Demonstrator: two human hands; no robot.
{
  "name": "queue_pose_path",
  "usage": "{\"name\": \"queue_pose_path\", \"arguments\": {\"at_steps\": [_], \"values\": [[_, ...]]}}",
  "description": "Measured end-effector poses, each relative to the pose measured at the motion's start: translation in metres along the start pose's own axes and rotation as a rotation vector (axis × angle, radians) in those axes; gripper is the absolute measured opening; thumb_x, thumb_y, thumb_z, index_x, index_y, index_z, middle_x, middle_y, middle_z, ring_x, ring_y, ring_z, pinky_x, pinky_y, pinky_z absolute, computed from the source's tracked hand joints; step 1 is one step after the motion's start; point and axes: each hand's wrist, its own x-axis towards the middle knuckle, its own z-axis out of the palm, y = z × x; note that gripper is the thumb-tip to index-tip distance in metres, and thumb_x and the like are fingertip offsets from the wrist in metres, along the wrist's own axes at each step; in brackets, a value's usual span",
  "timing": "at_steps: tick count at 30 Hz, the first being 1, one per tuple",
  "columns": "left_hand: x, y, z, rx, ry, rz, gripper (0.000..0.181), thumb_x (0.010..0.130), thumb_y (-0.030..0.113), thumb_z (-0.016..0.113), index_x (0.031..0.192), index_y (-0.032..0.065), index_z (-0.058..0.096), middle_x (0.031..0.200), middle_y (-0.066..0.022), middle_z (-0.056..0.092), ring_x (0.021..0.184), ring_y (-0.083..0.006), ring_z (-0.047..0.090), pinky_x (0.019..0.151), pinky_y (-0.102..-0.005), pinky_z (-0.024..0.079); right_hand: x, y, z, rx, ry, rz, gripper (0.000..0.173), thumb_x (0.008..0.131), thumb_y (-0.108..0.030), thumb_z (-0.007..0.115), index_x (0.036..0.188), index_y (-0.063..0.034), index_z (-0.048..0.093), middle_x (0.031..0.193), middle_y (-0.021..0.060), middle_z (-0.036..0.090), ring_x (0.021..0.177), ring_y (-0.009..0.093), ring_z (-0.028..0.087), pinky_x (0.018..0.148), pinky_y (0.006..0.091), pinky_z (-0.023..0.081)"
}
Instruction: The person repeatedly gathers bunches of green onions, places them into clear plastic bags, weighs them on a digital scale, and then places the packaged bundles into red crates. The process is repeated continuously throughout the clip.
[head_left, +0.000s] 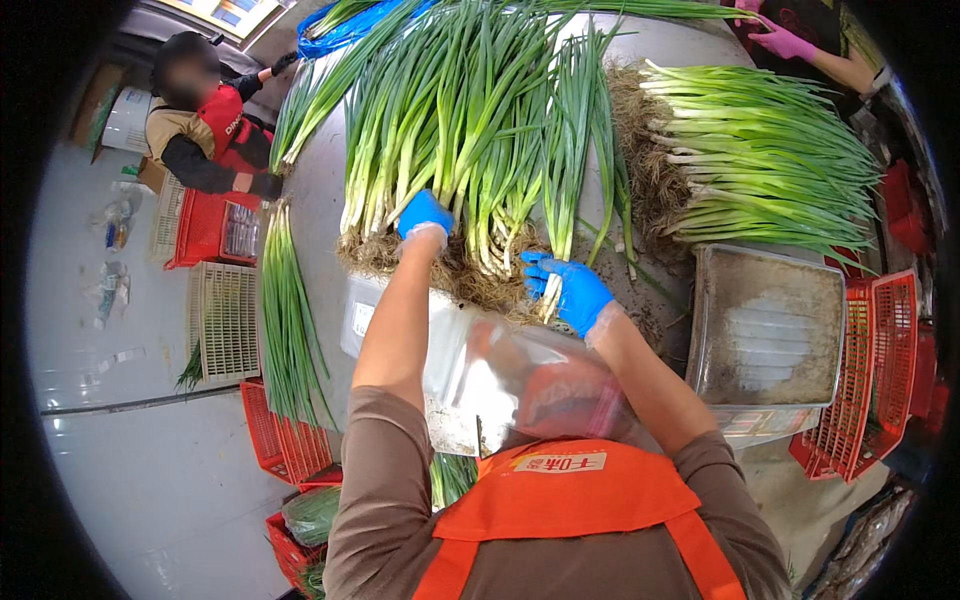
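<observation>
A thick pile of spring onions lies on the metal table, green tops pointing away from me and tangled roots towards me. My left hand, in a blue glove, is closed around stalks at the pile's near side; its fingertips are partly hidden. In my right hand, also blue-gloved, is a small bunch of spring onions, gripped near the white ends. Its white tips show between thumb and fingers, and its leaves stretch away over the table. Loose stalks lie just right of this bunch.
More rooted spring onions are heaped at right, behind a soiled tray. Root-free-looking stalks hang over the left edge. Red crates flank the table. A co-worker stands left; pink gloves show top right.
</observation>
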Motion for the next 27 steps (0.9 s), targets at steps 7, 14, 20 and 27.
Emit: {"name": "queue_pose_path", "arguments": {"at_steps": [7,14,20,27], "values": [[-0.021,0.009,-0.038,-0.604,-0.423,0.183,0.03,0.076,0.018,0.063,0.096,-0.0037,0.061,0.09,-0.0162,0.063,0.082,-0.0215,0.059,0.075,-0.0322,0.046,-0.007,-0.011,0.009,0.061,-0.083,0.0,0.04,0.089,-0.023,0.051,0.122,-0.0008,0.049,0.116,0.0129,0.056,0.104,0.024,0.056,0.085,0.0352,0.047],[-0.125,-0.015,-0.01,-1.248,-0.969,0.163,0.043,0.078,0.012,0.06,0.116,-0.0062,0.051,0.106,-0.0142,0.062,0.095,-0.0213,0.059,0.087,-0.0315,0.045,-0.028,-0.014,0.024,0.044,-0.11,0.01,0.037,0.089,-0.021,0.051,0.12,-0.0008,0.05,0.112,0.0129,0.057,0.097,0.022,0.059,0.083,0.0361,0.05],[-0.146,-0.005,-0.015,-1.248,-0.999,0.154,0.034,0.079,0.015,0.061,0.109,-0.0001,0.058,0.101,-0.0111,0.063,0.088,-0.0187,0.061,0.078,-0.0288,0.049,-0.038,-0.001,0.036,-0.211,0.049,0.111,0.032,0.085,-0.026,0.058,0.108,-0.0048,0.061,0.106,0.0086,0.059,0.091,0.019,0.056,0.083,0.0321,0.044],[-0.175,0.008,-0.009,-1.01,-0.76,0.088,0.078,0.065,0.038,0.076,0.122,-0.0048,0.046,0.123,-0.0177,0.049,0.118,-0.0235,0.039,0.094,-0.0396,0.035,-0.041,0.01,0.034,-0.37,0.046,0.063,0.04,0.083,-0.042,0.059,0.103,-0.0076,0.06,0.093,0.0056,0.059,0.089,0.016,0.054,0.076,0.0298,0.045]]}}
